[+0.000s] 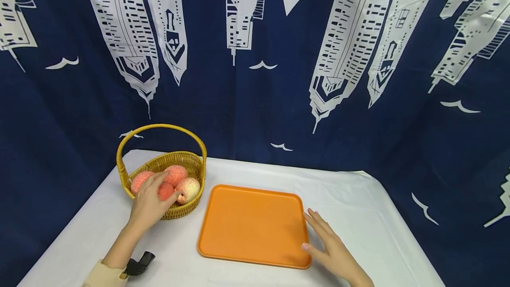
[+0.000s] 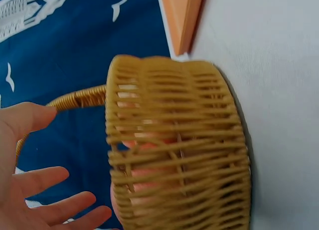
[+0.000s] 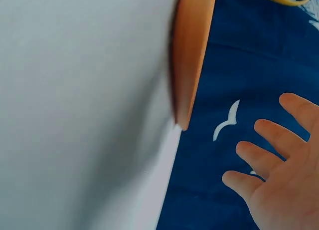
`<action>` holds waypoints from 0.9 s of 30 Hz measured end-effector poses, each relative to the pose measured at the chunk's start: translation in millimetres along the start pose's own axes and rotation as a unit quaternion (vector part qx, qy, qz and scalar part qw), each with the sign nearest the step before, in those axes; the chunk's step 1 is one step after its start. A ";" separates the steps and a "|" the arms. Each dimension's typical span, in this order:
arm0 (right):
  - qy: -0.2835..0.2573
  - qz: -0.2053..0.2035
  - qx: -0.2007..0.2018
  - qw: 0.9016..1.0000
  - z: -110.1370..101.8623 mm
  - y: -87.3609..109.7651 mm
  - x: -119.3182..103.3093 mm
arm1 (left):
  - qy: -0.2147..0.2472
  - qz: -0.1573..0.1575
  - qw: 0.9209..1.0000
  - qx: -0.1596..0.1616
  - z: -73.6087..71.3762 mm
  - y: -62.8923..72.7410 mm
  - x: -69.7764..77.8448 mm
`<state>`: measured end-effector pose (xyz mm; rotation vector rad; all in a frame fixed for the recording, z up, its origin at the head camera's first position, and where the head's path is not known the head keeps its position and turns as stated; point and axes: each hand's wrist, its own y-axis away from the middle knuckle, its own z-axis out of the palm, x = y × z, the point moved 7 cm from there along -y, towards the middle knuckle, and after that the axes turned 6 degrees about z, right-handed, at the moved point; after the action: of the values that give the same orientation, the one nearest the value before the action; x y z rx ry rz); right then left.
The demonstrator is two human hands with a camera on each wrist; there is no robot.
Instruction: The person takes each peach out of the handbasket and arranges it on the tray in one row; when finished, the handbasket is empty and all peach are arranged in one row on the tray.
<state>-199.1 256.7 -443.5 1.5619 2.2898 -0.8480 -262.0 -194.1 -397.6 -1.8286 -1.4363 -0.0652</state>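
My left hand (image 1: 148,202) hovers over the near side of a wicker basket (image 1: 181,211), thumb and fingers spread apart above the fruit. Inside lie several round, speckled fruits that look like peaches: pinkish-red ones, such as the one at the back (image 1: 176,174), and a paler cream one (image 1: 189,189) near the thumb. In the left wrist view the fingers (image 2: 62,205) show beside the basket wall (image 2: 184,115) with nothing held. My right hand (image 1: 330,249), fingers spread, is at the right edge of an orange tray (image 1: 255,225), which carries nothing. The right wrist view shows that hand's palm (image 3: 286,190) bare.
The basket's tall arched handle (image 1: 161,126) rises over the fruit. A white cloth (image 1: 350,203) covers the table. Behind it hangs a dark blue curtain (image 1: 247,110) with white buildings and birds. A black strap (image 1: 139,264) is at the left wrist.
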 end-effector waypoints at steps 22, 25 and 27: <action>-0.130 0.165 -0.058 0.976 25.5 4.7 57.6 | -0.033 -0.022 0.997 -0.062 8.7 7.8 -33.8; -0.139 0.182 -0.066 0.971 30.2 5.0 61.8 | -0.027 -0.027 0.997 -0.062 8.2 7.2 -34.0; -0.137 0.190 -0.070 0.970 32.5 5.0 62.7 | -0.024 -0.027 0.998 -0.059 8.2 6.7 -34.6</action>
<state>-223.5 287.2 -502.6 1.6301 1.7424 -0.7279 -272.0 -217.0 -423.6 -1.8992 -1.5437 -0.1369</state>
